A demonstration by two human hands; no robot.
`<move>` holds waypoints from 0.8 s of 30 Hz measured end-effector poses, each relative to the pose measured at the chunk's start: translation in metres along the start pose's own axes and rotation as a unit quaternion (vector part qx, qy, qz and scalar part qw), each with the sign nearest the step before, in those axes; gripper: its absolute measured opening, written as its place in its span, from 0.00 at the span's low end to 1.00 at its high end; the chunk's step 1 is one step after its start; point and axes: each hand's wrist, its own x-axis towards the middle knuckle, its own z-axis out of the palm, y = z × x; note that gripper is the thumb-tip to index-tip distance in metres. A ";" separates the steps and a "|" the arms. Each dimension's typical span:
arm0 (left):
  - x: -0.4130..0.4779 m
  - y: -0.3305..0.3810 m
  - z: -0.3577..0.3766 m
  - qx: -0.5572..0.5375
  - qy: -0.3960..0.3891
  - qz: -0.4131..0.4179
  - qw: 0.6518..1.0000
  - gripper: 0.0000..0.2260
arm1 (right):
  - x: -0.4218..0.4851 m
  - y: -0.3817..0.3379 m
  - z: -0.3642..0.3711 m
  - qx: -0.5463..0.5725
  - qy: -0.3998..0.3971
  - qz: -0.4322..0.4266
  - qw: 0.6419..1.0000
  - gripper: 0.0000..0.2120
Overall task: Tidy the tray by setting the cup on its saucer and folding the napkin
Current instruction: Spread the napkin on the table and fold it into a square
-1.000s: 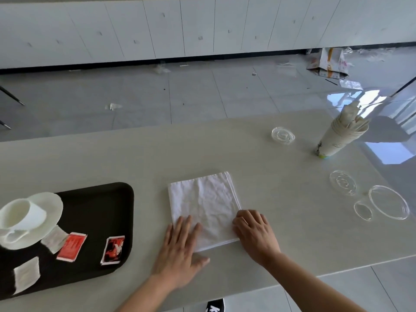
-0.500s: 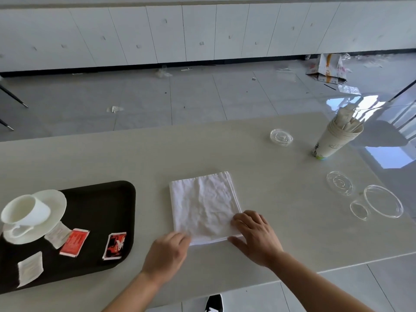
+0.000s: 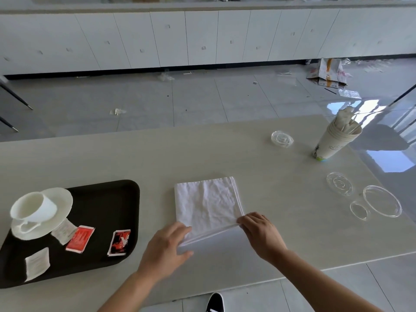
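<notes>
Both hands on napkin (image 3: 208, 206) near edge

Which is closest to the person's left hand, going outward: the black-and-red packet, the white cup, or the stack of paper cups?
From the left hand:
1. Black-and-red packet, just to its left on the tray.
2. White cup, far left, on its saucer.
3. Stack of paper cups, far right, at the table's back.

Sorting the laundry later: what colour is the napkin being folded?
Plain white napkin, clearest in the head view.
</notes>
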 end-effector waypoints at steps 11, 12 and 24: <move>-0.020 -0.005 -0.007 -0.003 0.024 0.046 0.999 0.09 | 0.000 -0.010 -0.020 0.025 -0.020 0.006 0.999 0.02; -0.025 -0.005 -0.007 -0.025 0.026 0.031 0.999 0.06 | -0.003 -0.013 -0.020 0.037 -0.027 0.012 0.999 0.02; -0.018 -0.009 -0.001 -0.083 -0.085 -0.049 0.992 0.21 | 0.003 -0.019 -0.024 0.114 -0.067 0.111 0.985 0.05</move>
